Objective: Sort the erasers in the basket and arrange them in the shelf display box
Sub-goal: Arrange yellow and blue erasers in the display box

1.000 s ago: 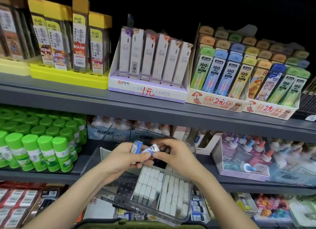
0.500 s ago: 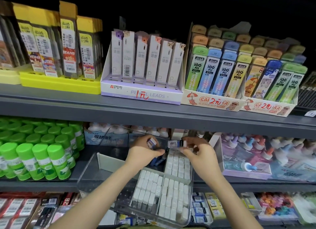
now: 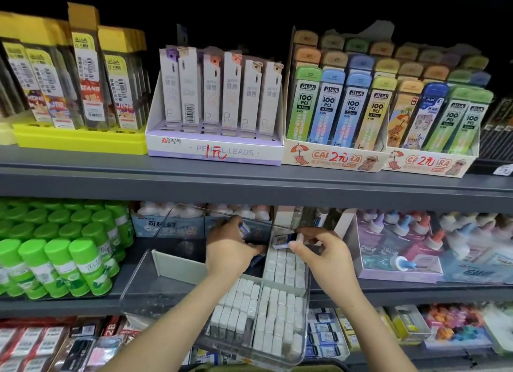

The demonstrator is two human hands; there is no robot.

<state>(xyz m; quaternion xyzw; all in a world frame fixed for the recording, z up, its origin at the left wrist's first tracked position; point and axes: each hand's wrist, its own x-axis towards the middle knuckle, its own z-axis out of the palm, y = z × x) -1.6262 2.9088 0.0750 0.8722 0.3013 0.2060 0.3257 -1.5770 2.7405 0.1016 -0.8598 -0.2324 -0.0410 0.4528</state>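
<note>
My right hand (image 3: 324,253) pinched a blue-sleeved eraser (image 3: 282,238) over the back of the right column in the clear display box (image 3: 307,310). My left hand (image 3: 227,251) gripped a second eraser (image 3: 244,228) just beside it. White erasers (image 3: 279,319) stood in rows below.

Dim overhead, soft wide-angle edges

A: Display box (image 3: 144,283)?
B: Clear plastic, split by dividers, jutting forward past the lower shelf (image 3: 69,302) edge.
A: Contents?
B: White erasers (image 3: 280,310), on end in tight rows, packed into the middle and right columns.
A: Loose ones?
B: Blue-sleeved eraser (image 3: 243,228) gripped in left hand (image 3: 227,252); second eraser (image 3: 283,238) pinched by right hand (image 3: 327,255) above the back row.
</note>
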